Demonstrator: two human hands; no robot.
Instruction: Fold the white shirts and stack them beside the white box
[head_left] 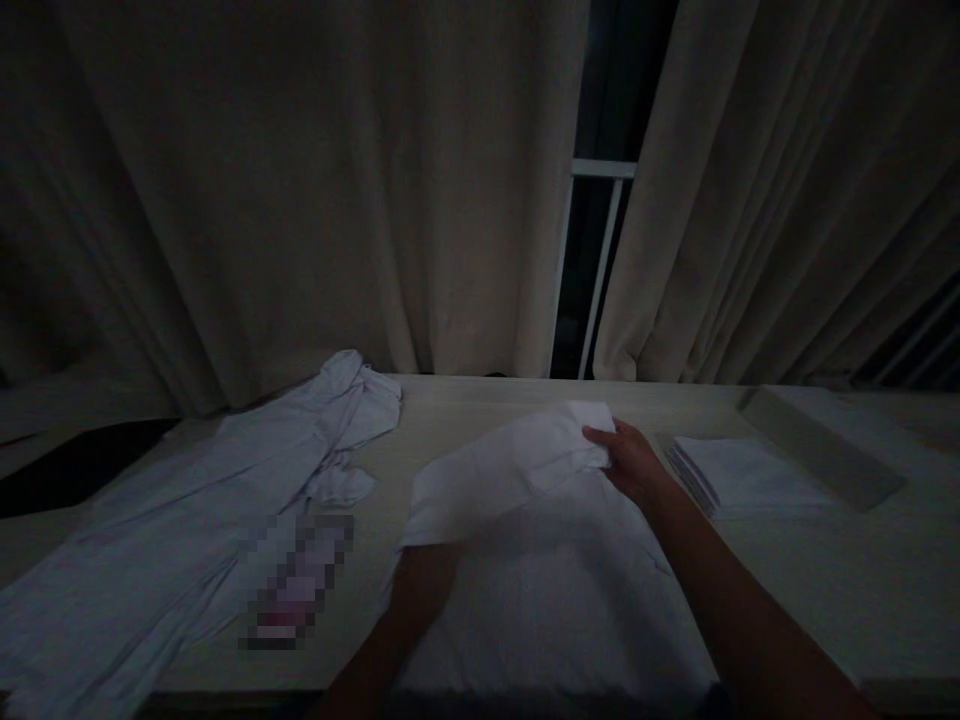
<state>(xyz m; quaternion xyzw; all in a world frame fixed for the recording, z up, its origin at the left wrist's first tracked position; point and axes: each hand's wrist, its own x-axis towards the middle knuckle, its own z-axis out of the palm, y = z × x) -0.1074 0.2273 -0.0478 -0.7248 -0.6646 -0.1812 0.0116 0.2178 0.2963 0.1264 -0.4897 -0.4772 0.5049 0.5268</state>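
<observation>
A white, soft cloth garment (pixel 540 560) is laid flat on the pale wooden table (pixel 450 400), at the 6 o'clock position of the view. Its upper portion is folded over toward 12 o'clock. The folded edge is pinched by the right hand (pixel 630 462), whose fingers are closed on the cloth at the garment's 1 o'clock corner. The left hand is concealed beneath the folded layer at the garment's 9 o'clock side; only the left forearm (pixel 405 620) is seen entering under the cloth, so its grasp cannot be determined.

A second, light grey crumpled garment (pixel 187 540) is spread at 9 o'clock, well apart from the hands, with a blurred patch on its lower part. A stack of flat folded white cloths (pixel 742 478) is placed just beside the right hand at 3 o'clock. Beige pleated curtains (pixel 337 190) are hung behind the table at 12 o'clock. No containers are distinguishable in the dim light.
</observation>
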